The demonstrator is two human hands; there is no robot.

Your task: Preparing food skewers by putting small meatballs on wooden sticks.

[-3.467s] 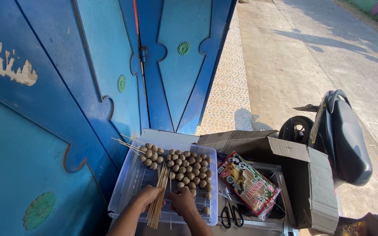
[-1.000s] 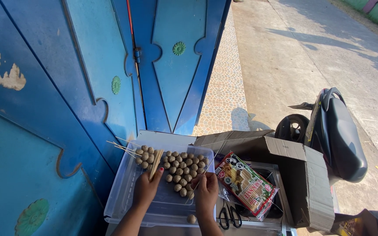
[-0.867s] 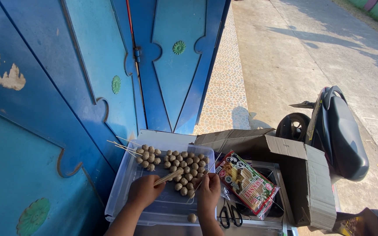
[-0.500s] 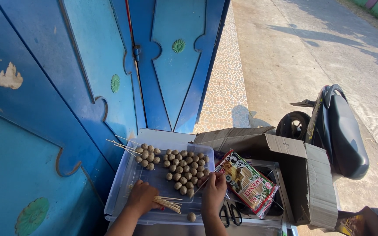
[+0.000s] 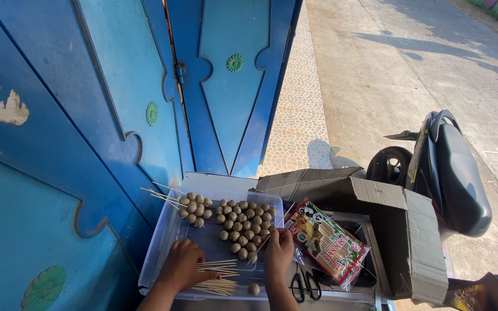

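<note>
left hand [image 5: 181, 269]: skewers [image 5: 217, 276] | right hand [image 5: 279, 253]: meatballs [image 5: 234, 222], grip unclear

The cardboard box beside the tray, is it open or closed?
Open: the cardboard box has its flaps spread outward, one hanging down its right side. Its contents cannot be seen.

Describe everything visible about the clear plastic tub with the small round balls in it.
The clear rectangular plastic tub is shallow, with see-through walls and a pale rim, and lies flat beside the blue painted door. Pale brown round balls crowd its far half; several at the far left corner are on thin wooden skewers that stick out over the rim. The near half is mostly bare. The left hand rests inside with a bundle of loose wooden skewers; the right hand is at its right edge.
</note>
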